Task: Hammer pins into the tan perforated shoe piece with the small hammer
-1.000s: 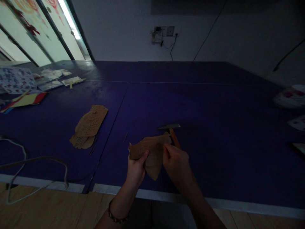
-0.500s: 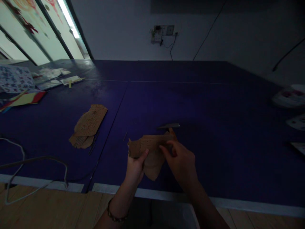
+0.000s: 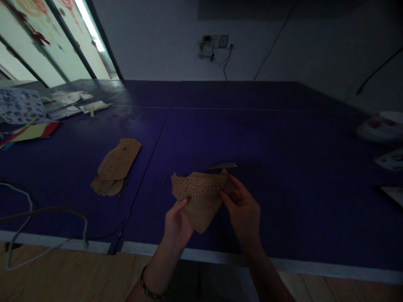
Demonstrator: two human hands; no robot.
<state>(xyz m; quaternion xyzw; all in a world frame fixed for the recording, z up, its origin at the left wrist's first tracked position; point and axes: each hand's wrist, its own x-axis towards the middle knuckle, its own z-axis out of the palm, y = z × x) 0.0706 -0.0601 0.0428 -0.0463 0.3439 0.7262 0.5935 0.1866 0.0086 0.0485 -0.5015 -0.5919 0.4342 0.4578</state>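
Observation:
A brown, cardboard-like piece point(image 3: 201, 197) dotted with small holes is held between both hands above the table's near part. My left hand point(image 3: 178, 224) grips its lower left side, thumb on the front face. At the right edge, my right hand point(image 3: 244, 207) pinches it between thumb and fingers. Just beyond the piece lies a flat metal blade point(image 3: 223, 166); whether it has a handle I cannot tell. To the left rests a stack of similar brown perforated pieces point(image 3: 118, 161), with thin dark sticks point(image 3: 123, 191) beside it. A small thin stick point(image 3: 164, 180) lies nearer my left hand.
Cables point(image 3: 47, 212) loop over the table's front left edge. Papers point(image 3: 34, 129) and packets point(image 3: 67, 100) lie at the far left. Several pale items, among them a rounded container point(image 3: 382, 128), stand at the right edge. The purple table point(image 3: 283, 188) reaches the wall.
The brown piece has been tilted so its perforated face now shows more fully. My right hand has shifted its hold along the right edge, and its forefinger no longer points out beyond the piece.

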